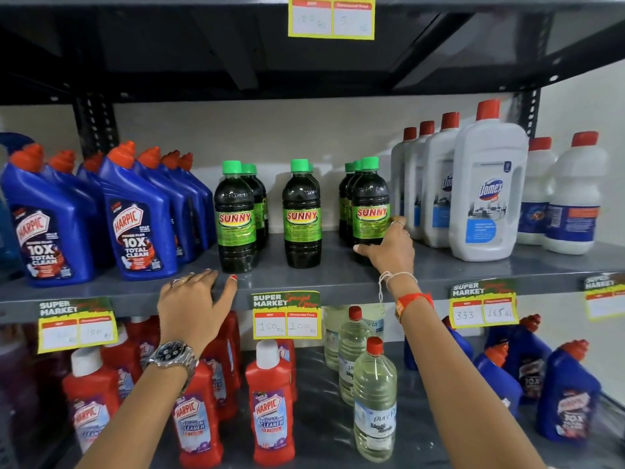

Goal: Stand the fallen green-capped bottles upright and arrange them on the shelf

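Dark green-capped Sunny bottles stand upright on the grey shelf (pixel 304 282) in three rows running front to back: a left row (pixel 235 214), a middle row (pixel 301 214) and a right row (pixel 370 204). My right hand (pixel 389 248) wraps the base of the front bottle of the right row. On the shelf's front edge, below the left row, rests my left hand (pixel 194 301), holding nothing, fingers spread. No green-capped bottle lies on its side.
Blue Harpic bottles (pixel 135 225) crowd the shelf's left side. White Domex bottles (pixel 487 184) fill the right, close to the right Sunny row. Red Harpic bottles (pixel 270 401) and clear bottles (pixel 373 401) stand on the shelf below. Price tags (pixel 285 314) hang from the edge.
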`<action>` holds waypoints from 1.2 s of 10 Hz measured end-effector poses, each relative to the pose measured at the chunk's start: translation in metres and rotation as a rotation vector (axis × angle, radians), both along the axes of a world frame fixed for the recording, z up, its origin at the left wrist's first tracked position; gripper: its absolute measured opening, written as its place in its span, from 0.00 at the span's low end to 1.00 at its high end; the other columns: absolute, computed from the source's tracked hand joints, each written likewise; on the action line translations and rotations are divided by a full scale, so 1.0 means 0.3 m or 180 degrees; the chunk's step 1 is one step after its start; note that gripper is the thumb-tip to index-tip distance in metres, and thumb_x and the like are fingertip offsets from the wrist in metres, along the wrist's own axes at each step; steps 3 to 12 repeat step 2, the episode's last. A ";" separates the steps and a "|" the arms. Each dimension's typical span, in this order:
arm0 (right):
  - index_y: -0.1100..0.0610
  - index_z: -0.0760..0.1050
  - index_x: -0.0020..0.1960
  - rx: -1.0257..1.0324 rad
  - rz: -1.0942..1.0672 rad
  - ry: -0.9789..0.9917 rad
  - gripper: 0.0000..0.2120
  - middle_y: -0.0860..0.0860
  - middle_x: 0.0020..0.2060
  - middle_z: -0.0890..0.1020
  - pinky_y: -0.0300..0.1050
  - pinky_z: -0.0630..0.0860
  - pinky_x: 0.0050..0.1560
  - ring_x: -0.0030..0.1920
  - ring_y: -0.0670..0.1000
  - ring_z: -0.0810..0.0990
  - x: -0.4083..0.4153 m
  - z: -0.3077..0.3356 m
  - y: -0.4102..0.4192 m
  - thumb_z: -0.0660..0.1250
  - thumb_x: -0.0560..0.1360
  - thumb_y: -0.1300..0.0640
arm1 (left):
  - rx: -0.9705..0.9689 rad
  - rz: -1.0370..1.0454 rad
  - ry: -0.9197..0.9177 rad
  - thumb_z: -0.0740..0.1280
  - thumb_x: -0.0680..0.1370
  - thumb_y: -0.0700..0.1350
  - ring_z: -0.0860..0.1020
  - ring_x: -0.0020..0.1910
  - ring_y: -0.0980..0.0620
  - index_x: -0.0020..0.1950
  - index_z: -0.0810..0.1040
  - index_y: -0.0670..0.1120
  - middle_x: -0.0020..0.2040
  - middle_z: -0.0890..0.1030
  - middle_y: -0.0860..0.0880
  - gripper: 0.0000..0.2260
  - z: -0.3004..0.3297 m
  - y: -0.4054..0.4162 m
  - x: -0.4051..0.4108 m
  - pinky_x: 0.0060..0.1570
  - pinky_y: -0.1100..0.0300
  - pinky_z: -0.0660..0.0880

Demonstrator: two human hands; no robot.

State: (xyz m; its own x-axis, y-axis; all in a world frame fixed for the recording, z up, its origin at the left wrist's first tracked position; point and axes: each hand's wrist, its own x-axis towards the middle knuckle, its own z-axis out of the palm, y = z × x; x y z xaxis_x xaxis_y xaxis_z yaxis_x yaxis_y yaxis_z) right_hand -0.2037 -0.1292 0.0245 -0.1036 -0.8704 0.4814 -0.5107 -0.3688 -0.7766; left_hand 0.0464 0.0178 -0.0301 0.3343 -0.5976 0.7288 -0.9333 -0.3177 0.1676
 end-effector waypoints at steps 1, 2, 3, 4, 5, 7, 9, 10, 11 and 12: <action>0.65 0.62 0.67 -0.0024 0.0086 -0.0050 0.39 0.63 0.61 0.75 0.51 0.71 0.61 0.65 0.61 0.72 -0.002 -0.010 -0.011 0.79 0.64 0.56 | -0.0047 0.0000 -0.0014 0.51 0.72 0.61 0.80 0.51 0.42 0.52 0.81 0.39 0.52 0.83 0.40 0.31 -0.008 -0.003 0.010 0.54 0.47 0.72; 0.66 0.56 0.71 0.0016 0.0135 -0.0247 0.43 0.65 0.67 0.68 0.52 0.66 0.69 0.69 0.63 0.66 -0.022 -0.007 -0.004 0.78 0.66 0.58 | -0.0099 0.0013 0.0128 0.50 0.72 0.62 0.76 0.59 0.40 0.63 0.72 0.37 0.60 0.77 0.37 0.34 -0.007 -0.010 0.008 0.62 0.44 0.66; 0.66 0.56 0.71 0.0016 0.0135 -0.0247 0.43 0.65 0.67 0.68 0.52 0.66 0.69 0.69 0.63 0.66 -0.022 -0.007 -0.004 0.78 0.66 0.58 | -0.0099 0.0013 0.0128 0.50 0.72 0.62 0.76 0.59 0.40 0.63 0.72 0.37 0.60 0.77 0.37 0.34 -0.007 -0.010 0.008 0.62 0.44 0.66; 0.66 0.56 0.71 0.0016 0.0135 -0.0247 0.43 0.65 0.67 0.68 0.52 0.66 0.69 0.69 0.63 0.66 -0.022 -0.007 -0.004 0.78 0.66 0.58 | -0.0099 0.0013 0.0128 0.50 0.72 0.62 0.76 0.59 0.40 0.63 0.72 0.37 0.60 0.77 0.37 0.34 -0.007 -0.010 0.008 0.62 0.44 0.66; 0.66 0.56 0.71 0.0016 0.0135 -0.0247 0.43 0.65 0.67 0.68 0.52 0.66 0.69 0.69 0.63 0.66 -0.022 -0.007 -0.004 0.78 0.66 0.58 | -0.0099 0.0013 0.0128 0.50 0.72 0.62 0.76 0.59 0.40 0.63 0.72 0.37 0.60 0.77 0.37 0.34 -0.007 -0.010 0.008 0.62 0.44 0.66; 0.66 0.56 0.71 0.0016 0.0135 -0.0247 0.43 0.65 0.67 0.68 0.52 0.66 0.69 0.69 0.63 0.66 -0.022 -0.007 -0.004 0.78 0.66 0.58 | -0.0099 0.0013 0.0128 0.50 0.72 0.62 0.76 0.59 0.40 0.63 0.72 0.37 0.60 0.77 0.37 0.34 -0.007 -0.010 0.008 0.62 0.44 0.66; 0.66 0.56 0.71 0.0016 0.0135 -0.0247 0.43 0.65 0.67 0.68 0.52 0.66 0.69 0.69 0.63 0.66 -0.022 -0.007 -0.004 0.78 0.66 0.58 | -0.0099 0.0013 0.0128 0.50 0.72 0.62 0.76 0.59 0.40 0.63 0.72 0.37 0.60 0.77 0.37 0.34 -0.007 -0.010 0.008 0.62 0.44 0.66; 0.66 0.56 0.71 0.0016 0.0135 -0.0247 0.43 0.65 0.67 0.68 0.52 0.66 0.69 0.69 0.63 0.66 -0.022 -0.007 -0.004 0.78 0.66 0.58 | -0.0099 0.0013 0.0128 0.50 0.72 0.62 0.76 0.59 0.40 0.63 0.72 0.37 0.60 0.77 0.37 0.34 -0.007 -0.010 0.008 0.62 0.44 0.66; 0.66 0.56 0.71 0.0016 0.0135 -0.0247 0.43 0.65 0.67 0.68 0.52 0.66 0.69 0.69 0.63 0.66 -0.022 -0.007 -0.004 0.78 0.66 0.58 | -0.0099 0.0013 0.0128 0.50 0.72 0.62 0.76 0.59 0.40 0.63 0.72 0.37 0.60 0.77 0.37 0.34 -0.007 -0.010 0.008 0.62 0.44 0.66; 0.66 0.56 0.71 0.0016 0.0135 -0.0247 0.43 0.65 0.67 0.68 0.52 0.66 0.69 0.69 0.63 0.66 -0.022 -0.007 -0.004 0.78 0.66 0.58 | -0.0099 0.0013 0.0128 0.50 0.72 0.62 0.76 0.59 0.40 0.63 0.72 0.37 0.60 0.77 0.37 0.34 -0.007 -0.010 0.008 0.62 0.44 0.66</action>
